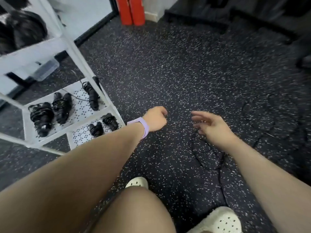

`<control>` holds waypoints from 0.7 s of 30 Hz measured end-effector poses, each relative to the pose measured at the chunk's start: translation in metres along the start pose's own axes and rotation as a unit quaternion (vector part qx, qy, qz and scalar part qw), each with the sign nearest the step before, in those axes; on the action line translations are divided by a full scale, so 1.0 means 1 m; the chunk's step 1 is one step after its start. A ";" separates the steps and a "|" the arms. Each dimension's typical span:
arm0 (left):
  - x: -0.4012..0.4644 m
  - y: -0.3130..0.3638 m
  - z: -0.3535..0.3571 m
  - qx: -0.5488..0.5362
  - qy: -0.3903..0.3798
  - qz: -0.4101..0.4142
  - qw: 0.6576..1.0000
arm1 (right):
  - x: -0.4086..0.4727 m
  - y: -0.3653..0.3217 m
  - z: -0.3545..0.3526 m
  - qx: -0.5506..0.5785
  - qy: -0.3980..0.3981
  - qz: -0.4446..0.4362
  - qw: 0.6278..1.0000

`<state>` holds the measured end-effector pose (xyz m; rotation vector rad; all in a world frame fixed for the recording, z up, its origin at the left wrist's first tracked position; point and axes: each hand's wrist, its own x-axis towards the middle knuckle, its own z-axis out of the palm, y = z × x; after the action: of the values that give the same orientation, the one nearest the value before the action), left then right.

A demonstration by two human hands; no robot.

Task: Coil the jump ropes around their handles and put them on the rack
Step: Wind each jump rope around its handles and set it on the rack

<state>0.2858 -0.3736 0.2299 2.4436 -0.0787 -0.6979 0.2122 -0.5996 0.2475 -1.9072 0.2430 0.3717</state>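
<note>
Looks like we're between ropes here. Several coiled jump ropes (42, 117) already sit on the perforated shelves of the white rack (79, 52) at the left, so my guess is the current step is going for the next loose one.

That loose rope (208, 153) is a thin black cord lying on the speckled floor (168, 64), snaking under and just near-side of the right hand, and more cord seems to trail off to the right, though it's blurry and hard to trace against the dark rubber. I can't spot its handles.

Right hand (212, 126) hovers over the cord with fingers spread and relaxed, holding nothing. Left hand (155, 118), with a lilac wristband (143, 128), is loosely curled; I can't see anything in it, but the view is from the back so I can't really tell.

Next move probably calls for dropping the right hand onto the cord, finding the handles, then gathering both before winding. Thin cord on a grippy floor will likely need a pinch.
</note>
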 end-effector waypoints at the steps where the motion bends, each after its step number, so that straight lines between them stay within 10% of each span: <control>1: -0.003 0.024 0.002 -0.004 0.000 0.022 1.000 | -0.012 -0.003 -0.012 0.009 0.015 -0.005 1.000; 10: -0.113 0.186 0.017 -0.009 -0.116 0.060 0.991 | -0.122 -0.015 -0.108 0.052 0.162 -0.022 0.985; 21: -0.149 0.165 0.010 -0.047 0.013 0.144 0.988 | -0.145 -0.008 -0.143 0.002 0.130 0.053 0.990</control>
<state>0.1690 -0.4836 0.3839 2.2867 -0.3728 -0.5291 0.1003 -0.7311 0.3551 -1.9417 0.5194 0.1917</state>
